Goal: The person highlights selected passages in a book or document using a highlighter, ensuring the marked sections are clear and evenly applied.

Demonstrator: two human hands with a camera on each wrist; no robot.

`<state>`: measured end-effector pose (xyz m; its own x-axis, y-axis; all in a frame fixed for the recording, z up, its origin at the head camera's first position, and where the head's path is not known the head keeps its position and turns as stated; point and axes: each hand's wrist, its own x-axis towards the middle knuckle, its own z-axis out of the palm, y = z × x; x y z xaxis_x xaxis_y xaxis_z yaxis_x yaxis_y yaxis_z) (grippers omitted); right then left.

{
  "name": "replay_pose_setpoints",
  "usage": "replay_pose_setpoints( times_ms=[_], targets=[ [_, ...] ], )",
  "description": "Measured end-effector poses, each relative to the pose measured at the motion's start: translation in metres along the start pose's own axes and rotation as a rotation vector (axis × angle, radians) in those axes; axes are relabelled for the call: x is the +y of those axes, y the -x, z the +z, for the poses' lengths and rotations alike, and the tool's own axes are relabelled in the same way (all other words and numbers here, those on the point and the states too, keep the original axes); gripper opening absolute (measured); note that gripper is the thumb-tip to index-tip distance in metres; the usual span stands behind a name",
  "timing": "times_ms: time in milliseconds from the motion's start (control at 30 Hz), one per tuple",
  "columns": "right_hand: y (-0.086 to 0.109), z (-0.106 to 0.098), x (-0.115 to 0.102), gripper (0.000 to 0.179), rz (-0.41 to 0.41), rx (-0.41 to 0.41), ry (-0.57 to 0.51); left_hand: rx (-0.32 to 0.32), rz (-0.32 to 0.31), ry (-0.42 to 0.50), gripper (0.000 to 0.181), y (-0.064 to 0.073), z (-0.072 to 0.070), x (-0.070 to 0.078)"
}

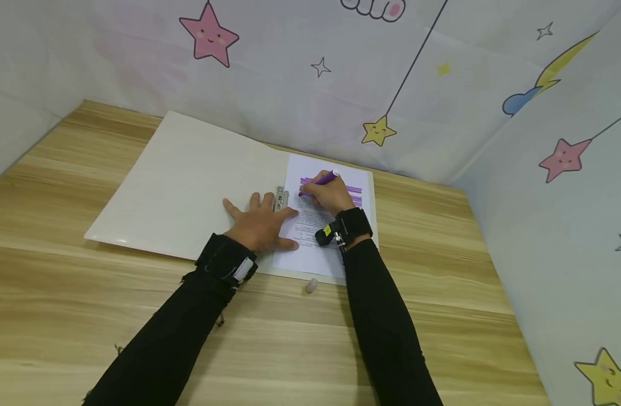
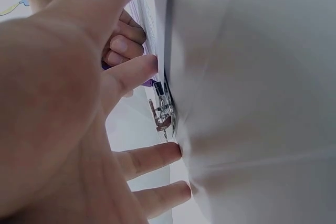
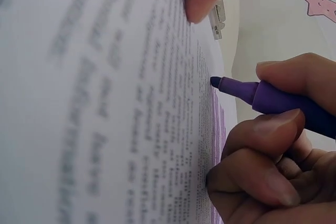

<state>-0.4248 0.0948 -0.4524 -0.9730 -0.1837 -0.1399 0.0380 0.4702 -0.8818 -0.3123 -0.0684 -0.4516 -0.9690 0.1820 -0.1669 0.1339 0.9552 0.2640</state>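
My right hand pinches a purple highlighter, its chisel tip down at the left end of a line on a printed sheet. Purple stripes run across the sheet's upper lines. In the right wrist view the dark tip of the highlighter is right at the text. My left hand lies with fingers spread, across the white folder and the sheet's left edge. Thumb and index finger press on the paper; the other fingers rest on the folder beside its metal clip.
A small pale cap lies on the wooden table just below the folder's front edge. Fabric walls printed with stars stand close behind the folder and along the right side.
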Motion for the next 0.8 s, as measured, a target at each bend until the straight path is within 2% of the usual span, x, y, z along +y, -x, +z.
replay_pose_setpoints(
  times_ms=[400,800],
  targets=[
    [0.0021,0.002,-0.0017,0.028,-0.014,0.045,0.079,-0.004,0.002,-0.001,0.079,0.0006,-0.0005,-0.0007],
    [0.0045,0.0005,-0.0047,0.027,0.02,0.069,0.103,-0.004,0.006,-0.004,0.079,0.0,-0.0016,-0.0005]
  ],
)
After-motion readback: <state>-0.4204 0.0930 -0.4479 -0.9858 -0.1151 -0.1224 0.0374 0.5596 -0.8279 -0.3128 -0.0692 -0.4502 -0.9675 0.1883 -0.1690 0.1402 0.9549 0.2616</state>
